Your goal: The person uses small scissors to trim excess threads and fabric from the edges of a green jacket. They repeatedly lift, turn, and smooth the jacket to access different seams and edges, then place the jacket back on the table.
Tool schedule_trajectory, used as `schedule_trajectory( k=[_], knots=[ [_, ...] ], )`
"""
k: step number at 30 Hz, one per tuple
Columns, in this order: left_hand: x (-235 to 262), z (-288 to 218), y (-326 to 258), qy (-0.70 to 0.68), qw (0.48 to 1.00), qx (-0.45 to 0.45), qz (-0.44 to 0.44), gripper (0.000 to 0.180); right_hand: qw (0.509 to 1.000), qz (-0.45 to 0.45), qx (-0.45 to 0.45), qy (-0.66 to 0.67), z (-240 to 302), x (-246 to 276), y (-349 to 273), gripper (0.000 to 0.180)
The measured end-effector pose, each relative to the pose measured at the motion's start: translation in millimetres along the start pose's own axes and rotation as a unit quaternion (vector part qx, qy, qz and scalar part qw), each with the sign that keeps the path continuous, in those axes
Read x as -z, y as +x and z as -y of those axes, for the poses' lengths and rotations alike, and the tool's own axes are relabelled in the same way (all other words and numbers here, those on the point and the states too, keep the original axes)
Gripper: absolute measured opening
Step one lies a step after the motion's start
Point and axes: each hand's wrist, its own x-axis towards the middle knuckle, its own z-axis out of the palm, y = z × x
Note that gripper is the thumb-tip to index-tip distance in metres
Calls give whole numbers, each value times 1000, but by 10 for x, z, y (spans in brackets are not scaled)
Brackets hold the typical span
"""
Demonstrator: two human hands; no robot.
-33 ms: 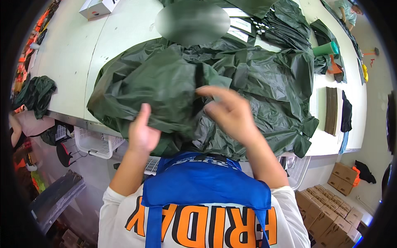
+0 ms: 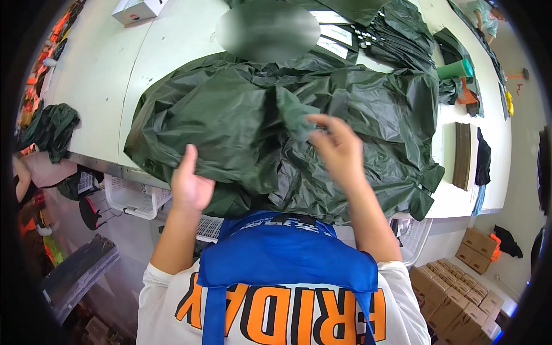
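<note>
A large, crumpled dark green sheet of thin, shiny fabric (image 2: 241, 115) lies spread over the white table (image 2: 103, 75) in front of me. My left hand (image 2: 190, 184) is at the sheet's near edge, thumb up, its fingers tucked into the fabric. My right hand (image 2: 336, 146) is raised over the middle of the sheet and pinches a lifted fold (image 2: 296, 118) between its fingertips. My blue apron and white shirt fill the lower part of the view.
More dark green pieces are piled at the far right (image 2: 397, 34), with a green roll (image 2: 454, 70) beside them. A white box (image 2: 138, 8) stands far left and a green bundle (image 2: 52, 129) at the left edge. White baskets (image 2: 132, 198) hang under the table; cardboard boxes (image 2: 460, 299) sit lower right.
</note>
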Motion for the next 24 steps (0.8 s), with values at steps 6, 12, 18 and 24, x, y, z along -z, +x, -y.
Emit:
schedule_trajectory(
  k=[6,12,18,24],
  knots=[
    [650,-392,45,149,961,-131,-193,62,982,-169,11,-79,-848,264,175,39],
    [-38,-243,70,623,572,-517,-133,86,949,-79,124,-280,-588,-159,182,54],
    [-742,348,292,821,474,-299,111,101,977,10,157,-145,-562,214,210,24],
    [-585,567,472,840,427,-295,160,54,976,109,158,-99,-571,693,-288,31]
  ],
)
